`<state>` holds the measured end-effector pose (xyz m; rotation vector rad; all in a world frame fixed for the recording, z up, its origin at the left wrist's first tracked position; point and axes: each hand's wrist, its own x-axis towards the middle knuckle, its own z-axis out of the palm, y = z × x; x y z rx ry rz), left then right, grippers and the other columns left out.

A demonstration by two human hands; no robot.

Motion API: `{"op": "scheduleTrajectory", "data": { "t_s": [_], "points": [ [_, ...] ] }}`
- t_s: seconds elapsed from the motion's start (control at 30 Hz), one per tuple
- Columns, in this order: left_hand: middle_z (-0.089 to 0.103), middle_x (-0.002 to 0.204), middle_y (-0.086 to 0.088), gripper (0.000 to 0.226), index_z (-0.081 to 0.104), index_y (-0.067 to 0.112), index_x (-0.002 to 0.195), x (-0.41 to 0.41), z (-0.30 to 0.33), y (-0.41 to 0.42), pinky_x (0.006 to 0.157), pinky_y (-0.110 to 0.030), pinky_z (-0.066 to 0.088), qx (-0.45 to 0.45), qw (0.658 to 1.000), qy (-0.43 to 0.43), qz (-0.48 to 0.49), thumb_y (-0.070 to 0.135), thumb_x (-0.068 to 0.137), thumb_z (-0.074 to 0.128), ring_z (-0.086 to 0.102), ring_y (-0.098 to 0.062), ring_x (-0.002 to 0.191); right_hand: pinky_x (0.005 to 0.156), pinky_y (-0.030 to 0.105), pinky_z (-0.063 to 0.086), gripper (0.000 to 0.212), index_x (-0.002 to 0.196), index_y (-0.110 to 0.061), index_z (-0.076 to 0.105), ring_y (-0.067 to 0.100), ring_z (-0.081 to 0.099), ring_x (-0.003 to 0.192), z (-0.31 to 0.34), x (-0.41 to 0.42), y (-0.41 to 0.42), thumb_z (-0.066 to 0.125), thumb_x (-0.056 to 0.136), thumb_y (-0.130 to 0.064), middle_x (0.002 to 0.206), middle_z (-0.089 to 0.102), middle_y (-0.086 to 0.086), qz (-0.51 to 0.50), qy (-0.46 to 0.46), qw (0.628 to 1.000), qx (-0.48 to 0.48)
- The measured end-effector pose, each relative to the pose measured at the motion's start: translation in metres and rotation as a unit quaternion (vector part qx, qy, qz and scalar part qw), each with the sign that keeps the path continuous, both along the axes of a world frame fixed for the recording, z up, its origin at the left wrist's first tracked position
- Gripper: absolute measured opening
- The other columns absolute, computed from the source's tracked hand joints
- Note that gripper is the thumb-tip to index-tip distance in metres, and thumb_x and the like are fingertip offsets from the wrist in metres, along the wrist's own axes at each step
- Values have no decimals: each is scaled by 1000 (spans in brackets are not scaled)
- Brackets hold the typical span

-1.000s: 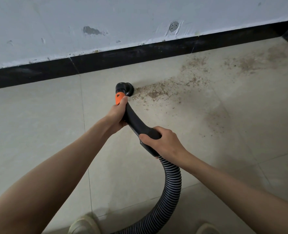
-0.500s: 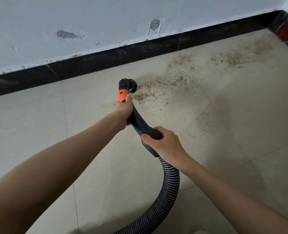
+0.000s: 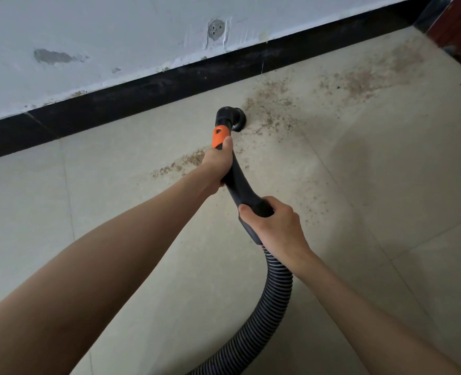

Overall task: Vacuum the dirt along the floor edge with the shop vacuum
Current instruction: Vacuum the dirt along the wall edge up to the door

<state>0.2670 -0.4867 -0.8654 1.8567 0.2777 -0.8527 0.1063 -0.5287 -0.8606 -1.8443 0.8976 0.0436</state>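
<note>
**Two-hand hold on vacuum wand, nozzle at dirt near skirting**

Left hand fingers wrap the black curved plastic wand just below its orange collar, thumb lying up along the wand toward the collar. Right hand fingers curl round the wand's lower end, just above where the grey-and-black ribbed hose joins; hose loops down to bottom centre of frame.

Black round nozzle sits centre frame, on or just above the beige tiled floor; contact can't be told. It is at the left edge of the brown gritty dirt patch, near but apart from the black skirting strip under the scuffed white wall.

Doing it well, judged: keep nozzle mouth flat and low, sweep slowly rightward through the patch toward upper right, then run tight along the skirting. Left hand steers, right hand feeds hose slack. A smaller dirt streak lies left of the left wrist; needs a return pass.

Containers: none in view; the vacuum canister is out of frame, fill unknown.
</note>
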Motion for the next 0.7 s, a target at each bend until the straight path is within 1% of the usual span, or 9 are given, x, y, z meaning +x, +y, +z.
{"op": "scheduleTrajectory", "data": {
  "t_s": [0.07,0.17,0.3,0.37,0.43,0.47,0.53,0.6,0.7],
  "points": [
    [50,88,-6,44,43,8,107,3,0,-8,93,-42,50,4,1000,-5,-14,50,98,34,56,-27,99,69,37,56,26,82,-22,61,15,65,74,-4,4,-6,66,76,-47,74,65,-5,-6,-6,1000,-1],
    [49,87,-6,43,42,8,104,10,1,-20,94,-42,50,10,999,-19,-34,49,98,32,54,-25,95,67,34,55,26,82,-17,62,15,65,71,-7,12,-15,67,79,-42,72,66,-2,-18,-22,999,24],
    [51,96,-8,41,42,9,108,19,2,-26,93,-40,49,19,998,-41,-44,47,98,33,53,-25,93,59,33,54,25,79,-12,63,12,60,57,-12,20,-18,69,80,-36,61,59,-6,-40,-42,995,77],
    [51,101,-10,41,41,9,109,23,2,-21,92,-39,49,32,997,-48,-49,47,98,34,52,-25,93,56,27,51,24,78,-12,63,6,57,54,-14,22,-16,68,81,-36,60,57,-8,-35,-48,994,91],
    [51,104,-10,40,40,9,110,26,3,-10,93,-39,48,45,997,-51,-42,46,98,35,54,-26,98,54,17,44,26,76,-12,61,2,55,56,-13,26,-11,68,81,-37,63,57,-8,-18,-49,994,95],
    [51,107,-11,39,39,10,111,28,4,-2,94,-40,49,46,997,-50,-33,46,98,35,54,-27,102,55,16,43,27,78,-11,61,3,55,59,-12,27,-7,67,82,-37,66,58,-7,-9,-48,994,98],
    [51,110,-11,39,39,10,112,30,4,17,96,-42,49,42,998,-44,-8,46,97,37,54,-28,107,58,18,44,31,85,-8,64,6,58,65,-9,31,5,67,82,-39,72,61,-5,16,-43,994,100],
    [51,110,-11,41,40,9,116,30,4,42,94,-41,49,35,998,-40,21,45,97,38,54,-29,109,60,21,47,30,88,-11,65,10,62,69,-7,33,19,67,81,-40,76,66,-2,52,-36,994,92],
    [51,112,-11,46,41,6,125,26,3,85,83,-39,51,26,996,-26,77,43,98,37,54,-30,109,61,27,50,29,88,-15,63,17,65,74,-1,37,41,67,81,-44,82,68,2,139,-21,989,51]
  ]
}}
